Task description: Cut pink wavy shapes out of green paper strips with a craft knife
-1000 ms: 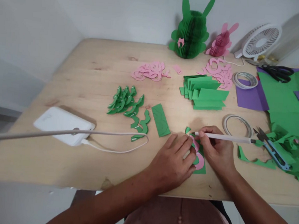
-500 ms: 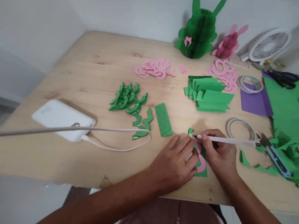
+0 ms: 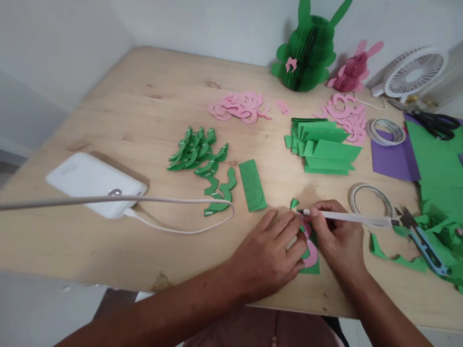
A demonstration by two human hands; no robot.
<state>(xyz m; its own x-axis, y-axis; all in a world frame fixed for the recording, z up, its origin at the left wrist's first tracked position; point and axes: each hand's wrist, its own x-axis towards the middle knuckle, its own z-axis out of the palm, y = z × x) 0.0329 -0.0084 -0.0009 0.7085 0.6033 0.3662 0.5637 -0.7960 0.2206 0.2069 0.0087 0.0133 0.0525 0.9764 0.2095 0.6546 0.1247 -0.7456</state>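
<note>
My right hand (image 3: 339, 238) pinches a white pen (image 3: 350, 217), held nearly level with its dark tip at the far end of a pink curved paper cutout (image 3: 310, 254). That cutout lies on a green paper rectangle (image 3: 314, 268), and my left hand (image 3: 271, 249) presses down on both with its fingers laid out over them. Part of the cutout is hidden beneath those fingers. Just beyond the pen tip is a small green scrap (image 3: 295, 203). Left of my left hand lies another green rectangle (image 3: 253, 186) with a curved outline drawn on it.
Green curved cutouts (image 3: 193, 152) and a white power bank (image 3: 94, 184) with a cable lie left. Pink cutouts (image 3: 242, 107) and folded green strips (image 3: 330, 146) sit farther back. Tape (image 3: 353, 196), thread snips (image 3: 426, 245) and scraps are right. Paper rabbits and a fan (image 3: 413, 75) stand behind.
The pen tip has shifted very slightly left along the cutout's far end. My left hand stays in place, and the view has moved a touch.
</note>
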